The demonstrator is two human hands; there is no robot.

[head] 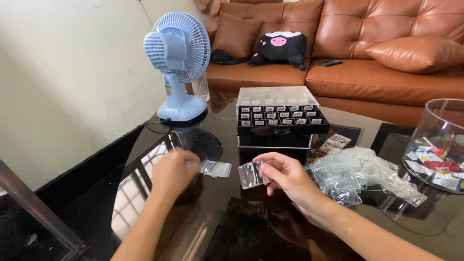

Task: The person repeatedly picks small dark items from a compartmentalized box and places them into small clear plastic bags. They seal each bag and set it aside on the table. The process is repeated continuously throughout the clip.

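Note:
My left hand (174, 170) hovers over the dark glass table (241, 227) and pinches the edge of a small clear zip bag (216, 168). To its right, my right hand (285, 175) holds up another small clear zip bag (251, 175) between thumb and fingers. Just right of that hand lies a loose pile of the same clear bags (360, 174). Behind both hands stands a black organiser box (280, 118) with rows of small labelled compartments and a clear raised lid.
A light blue desk fan (178, 63) stands at the back left, its cord trailing over the glass. A clear round container (442, 145) with small coloured packets sits at the right edge. An orange leather sofa (367, 72) with a black plush toy (280, 47) lies behind.

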